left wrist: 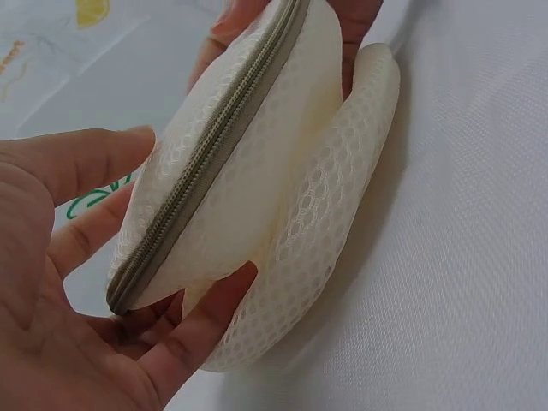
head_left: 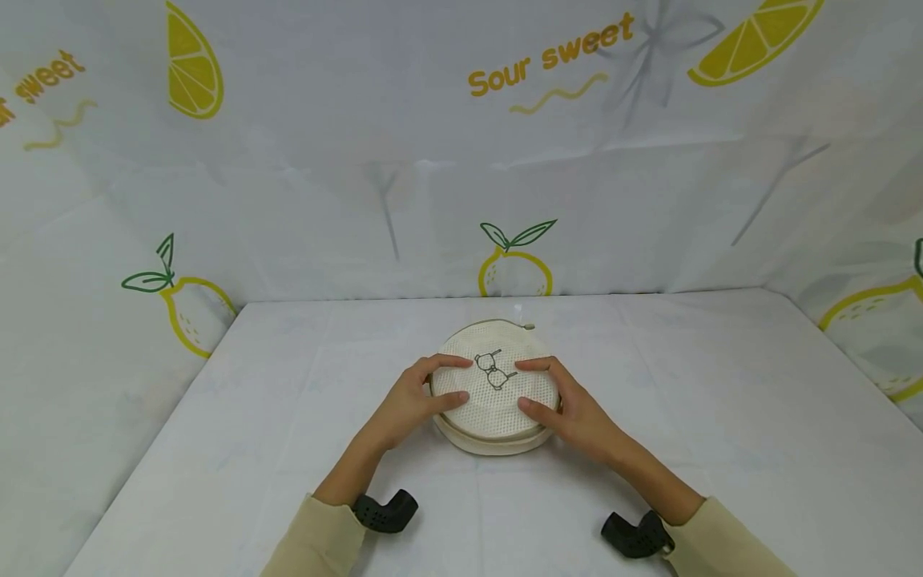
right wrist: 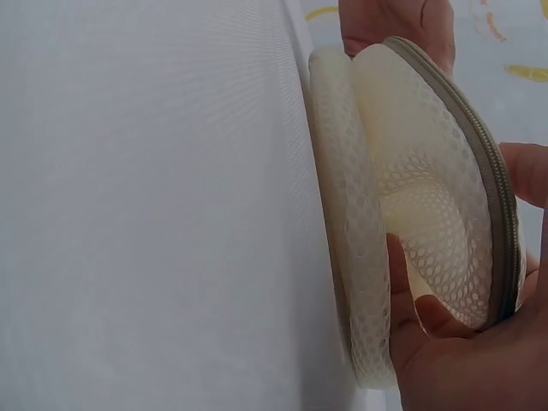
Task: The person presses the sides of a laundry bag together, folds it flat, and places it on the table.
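A round cream mesh laundry bag [head_left: 497, 417] sits on the white-covered table, with a line drawing of bears or glasses-like outlines on its top. My left hand [head_left: 425, 393] grips its left edge, thumb and index finger over the top and the other fingers underneath the rim. On the opposite side my right hand [head_left: 570, 405] grips the right edge the same way. In the left wrist view a greenish-grey zipper [left wrist: 214, 137] runs along the rim and looks closed. Below it the mesh side wall [right wrist: 428, 197] folds inward above a puffy lower rim [right wrist: 355, 214].
A white cloth covers the table [head_left: 324, 385]. Behind it hangs a white curtain [head_left: 310, 208] printed with lemons and lettering. Each wrist carries a black camera mount [head_left: 387, 511] near the beige sleeve [head_left: 317, 537].
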Motion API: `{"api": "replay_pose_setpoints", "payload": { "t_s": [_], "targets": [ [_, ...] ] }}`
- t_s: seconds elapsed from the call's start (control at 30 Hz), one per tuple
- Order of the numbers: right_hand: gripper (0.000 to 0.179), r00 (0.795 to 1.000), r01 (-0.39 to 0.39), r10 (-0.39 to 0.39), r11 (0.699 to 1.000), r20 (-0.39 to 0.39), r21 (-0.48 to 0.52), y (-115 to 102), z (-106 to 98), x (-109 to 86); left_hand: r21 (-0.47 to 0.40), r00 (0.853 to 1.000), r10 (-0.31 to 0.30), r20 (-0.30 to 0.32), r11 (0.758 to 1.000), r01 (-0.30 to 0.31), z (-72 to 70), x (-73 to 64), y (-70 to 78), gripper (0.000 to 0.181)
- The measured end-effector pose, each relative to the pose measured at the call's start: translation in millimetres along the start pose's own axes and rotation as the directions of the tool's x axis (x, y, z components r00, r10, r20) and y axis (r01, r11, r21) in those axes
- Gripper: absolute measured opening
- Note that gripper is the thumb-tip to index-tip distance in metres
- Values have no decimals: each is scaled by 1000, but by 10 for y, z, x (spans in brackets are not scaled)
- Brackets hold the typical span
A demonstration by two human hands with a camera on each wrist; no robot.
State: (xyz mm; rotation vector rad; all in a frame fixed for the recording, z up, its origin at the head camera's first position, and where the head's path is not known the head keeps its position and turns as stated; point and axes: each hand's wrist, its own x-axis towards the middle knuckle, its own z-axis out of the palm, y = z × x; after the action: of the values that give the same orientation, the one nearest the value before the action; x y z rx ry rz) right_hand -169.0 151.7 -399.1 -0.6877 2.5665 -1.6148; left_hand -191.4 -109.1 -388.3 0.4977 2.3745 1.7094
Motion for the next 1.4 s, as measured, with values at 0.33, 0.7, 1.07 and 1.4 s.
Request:
{"api": "replay_pose_setpoints", "payload": {
  "t_s": [0.33,0.7,1.07,1.4],
  "targets": [
    [49,1000,1,-5,988,-25,-156,-5,19,-28,113,1000,12,9,994,-12,-7,-27,27,44],
    [55,999,39,-40,968,1,-250,-15,31,-44,263,999,32,-14,965,-27,7,-19,12,53],
    [59,995,102,-99,951,26,-292,5,34,-33,357,993,112,-31,929,-94,62,21,-51,84],
    [80,986,166,-160,919,45,-358,41,46,-21,497,987,154,46,854,-156,166,12,-63,105]
  ]
}}
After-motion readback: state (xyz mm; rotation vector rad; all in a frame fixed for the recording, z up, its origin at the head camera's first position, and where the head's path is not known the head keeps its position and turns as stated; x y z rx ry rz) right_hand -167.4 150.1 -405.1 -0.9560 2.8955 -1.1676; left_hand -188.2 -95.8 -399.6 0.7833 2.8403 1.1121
